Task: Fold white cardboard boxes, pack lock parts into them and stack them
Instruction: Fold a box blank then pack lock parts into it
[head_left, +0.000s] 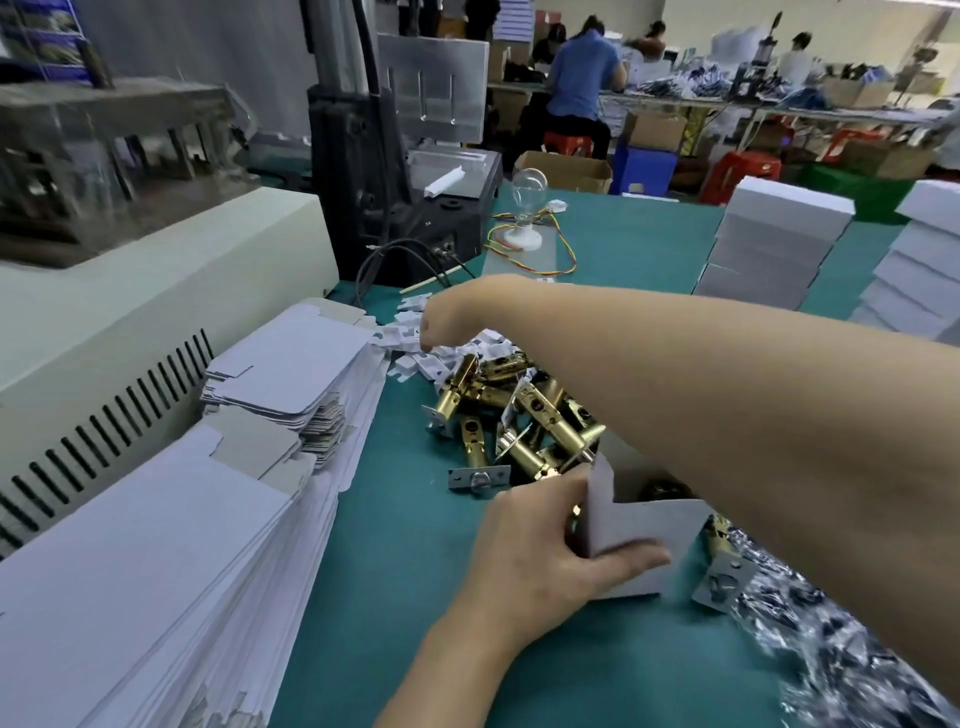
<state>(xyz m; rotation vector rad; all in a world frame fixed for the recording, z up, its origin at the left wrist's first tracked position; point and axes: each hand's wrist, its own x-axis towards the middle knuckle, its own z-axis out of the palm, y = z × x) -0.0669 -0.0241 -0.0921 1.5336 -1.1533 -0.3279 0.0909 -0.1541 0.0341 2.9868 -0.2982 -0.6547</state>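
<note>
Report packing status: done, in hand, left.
Done: two stacks of closed boxes stand at the far right. In hand: left hand holds an open box; right hand reaches into the white inserts. Left: a pile of latches and many flat blanks.

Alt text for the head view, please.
The left hand grips an open box on a green table while the right hand reaches across to a pile of white inserts. Brass latches lie between; flat blanks are stacked left, folded boxes right.
</note>
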